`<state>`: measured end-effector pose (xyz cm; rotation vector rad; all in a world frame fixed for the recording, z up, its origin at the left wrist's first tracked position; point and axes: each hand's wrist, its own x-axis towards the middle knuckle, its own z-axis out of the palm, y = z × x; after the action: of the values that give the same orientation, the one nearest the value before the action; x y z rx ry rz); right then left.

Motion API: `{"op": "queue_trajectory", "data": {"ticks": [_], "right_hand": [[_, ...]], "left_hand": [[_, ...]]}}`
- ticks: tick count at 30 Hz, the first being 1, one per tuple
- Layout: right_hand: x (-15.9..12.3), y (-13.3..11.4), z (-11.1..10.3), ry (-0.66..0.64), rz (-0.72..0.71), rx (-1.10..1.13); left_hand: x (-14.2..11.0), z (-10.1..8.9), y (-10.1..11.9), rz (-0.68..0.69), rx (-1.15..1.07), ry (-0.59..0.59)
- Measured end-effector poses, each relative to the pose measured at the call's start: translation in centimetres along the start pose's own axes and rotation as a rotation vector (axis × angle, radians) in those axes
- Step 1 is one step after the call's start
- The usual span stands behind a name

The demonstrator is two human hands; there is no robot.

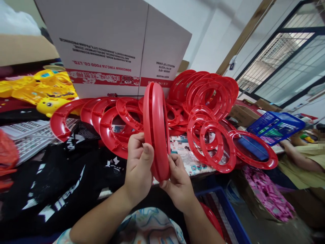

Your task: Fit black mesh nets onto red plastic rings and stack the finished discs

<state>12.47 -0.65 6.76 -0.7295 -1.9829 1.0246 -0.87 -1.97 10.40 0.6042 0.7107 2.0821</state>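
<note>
Around the held hoop [160, 135], loose hoops [106, 132] crowd nine o'clock, a red heap [208, 85] blocks two, and a white box [109, 27] walls off eleven; I see a narrow gap at four, over the printed sheet [181, 149], where fingers could pass

Patterned tabletop [178, 146], red plastic rings [105, 132] heaped along it, white carton [106, 30] behind them

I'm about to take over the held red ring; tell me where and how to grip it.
Likely best: pinch the red ring across its grooved top rim, from above. It stands nearly upright, and the left hand and right hand hold it lower down.
</note>
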Motion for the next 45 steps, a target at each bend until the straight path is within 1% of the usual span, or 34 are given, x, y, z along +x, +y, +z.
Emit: {"op": "queue_trajectory", "data": {"ticks": [4,7,10,14,19,23,32,38,41,45], "right_hand": [[-0.1,0.1,-0.1,0.003,-0.035,-0.046],[0.0,0.1,0.0,0.001,-0.025,-0.059],[-0.1,-0.1,0.1,0.002,-0.027,-0.057],[-0.2,-0.3,0.1,0.017,-0.045,-0.074],[-0.3,-0.5,0.3,0.043,-0.040,-0.069],[-0.2,-0.6,0.5,0.039,-0.055,-0.049],[-0.1,-0.7,0.4,0.012,-0.036,0.009],[-0.1,-0.8,0.6,0.005,0.028,-0.004],[-0.2,-0.7,0.7,0.003,0.023,-0.002],[-0.4,-0.6,0.9,0.003,0.006,-0.007]], "left_hand": [[0.1,0.0,0.1,-0.013,-0.014,0.003],[0.1,-0.1,0.3,-0.031,-0.008,-0.013],[0.1,-0.2,0.5,-0.008,0.011,-0.025],[-0.1,-0.3,0.5,0.032,0.036,-0.009],[-0.4,-0.4,0.5,0.043,0.058,-0.009],[-0.4,-0.4,0.7,0.048,0.066,-0.011],[-0.3,-0.3,0.8,0.027,0.055,-0.001],[-0.7,-0.2,1.4,-0.008,0.039,0.025],[-0.8,-0.2,1.6,-0.026,0.017,0.034],[-0.8,-0.3,1.6,-0.006,0.036,0.045]]}}
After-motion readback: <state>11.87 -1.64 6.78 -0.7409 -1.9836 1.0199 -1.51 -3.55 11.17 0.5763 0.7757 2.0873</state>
